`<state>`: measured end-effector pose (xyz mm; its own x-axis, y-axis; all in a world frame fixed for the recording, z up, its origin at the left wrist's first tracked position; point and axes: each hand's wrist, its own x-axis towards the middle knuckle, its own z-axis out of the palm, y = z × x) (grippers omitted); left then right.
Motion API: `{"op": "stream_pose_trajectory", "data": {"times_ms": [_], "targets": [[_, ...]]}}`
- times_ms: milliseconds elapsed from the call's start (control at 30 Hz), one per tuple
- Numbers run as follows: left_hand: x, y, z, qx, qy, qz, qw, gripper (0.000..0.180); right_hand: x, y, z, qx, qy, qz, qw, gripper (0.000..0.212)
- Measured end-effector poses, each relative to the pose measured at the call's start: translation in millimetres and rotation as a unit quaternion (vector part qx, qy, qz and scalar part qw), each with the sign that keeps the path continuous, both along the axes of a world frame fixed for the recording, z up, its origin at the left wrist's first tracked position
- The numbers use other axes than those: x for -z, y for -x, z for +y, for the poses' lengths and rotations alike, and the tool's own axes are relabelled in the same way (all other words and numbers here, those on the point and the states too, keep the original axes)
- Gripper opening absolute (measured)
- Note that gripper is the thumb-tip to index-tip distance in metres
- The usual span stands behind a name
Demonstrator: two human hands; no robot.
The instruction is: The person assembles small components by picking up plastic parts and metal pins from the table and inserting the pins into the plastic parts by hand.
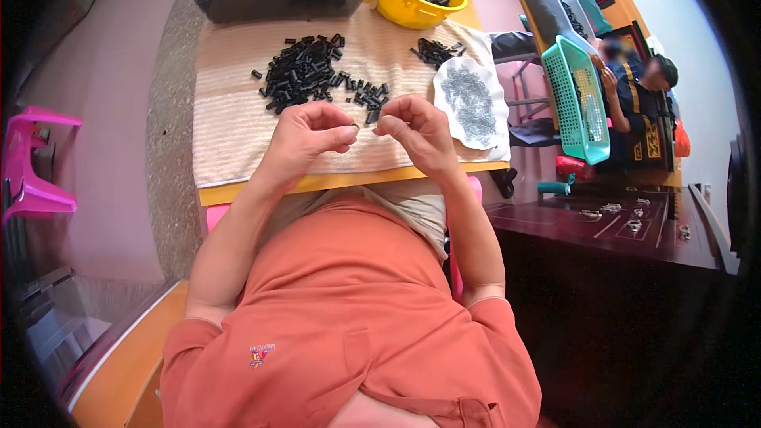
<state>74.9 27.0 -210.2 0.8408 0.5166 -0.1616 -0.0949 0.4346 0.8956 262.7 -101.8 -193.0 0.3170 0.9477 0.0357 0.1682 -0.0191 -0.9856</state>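
Over the near part of a striped towel (230, 131), my left hand (305, 147) pinches thumb and forefinger together, with a small dark sliver at their tips. Just to its right, my right hand (424, 139) is also closed in a pinch; whatever sits between its fingertips is too small to make out. The two hands face each other, slightly apart. Beyond them lies a pile of short black plastic pieces (300, 71), with a few loose black pieces (371, 97) nearer my fingers. Right of my right hand, a white wavy-rimmed plate (496, 91) holds many tiny silvery-grey parts (469, 103).
A clear bin (277, 6) and a yellow basin (412, 14), both full of black pieces, stand at the far edge. A small black heap (434, 51) lies near the plate. Rightward are a green basket (564, 83) and another person (632, 87). A pink stool (36, 170) stands left.
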Motion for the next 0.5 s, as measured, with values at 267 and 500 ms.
{"op": "stream_pose_trajectory", "data": {"times_ms": [267, 500], "targets": [[-0.3, 2.0, -1.4, 0.018, -0.03, -0.006, 0.999, 0.013, 1.2, 10.4, 7.5, -0.03, 0.017, 0.013, 0.999, 0.01], [3.3, 1.7, -2.6, 0.035, -0.044, -0.008, 0.998, 0.011, 0.8, 12.2, 4.6, -0.047, 0.016, 0.01, 0.999, 0.012]]}}
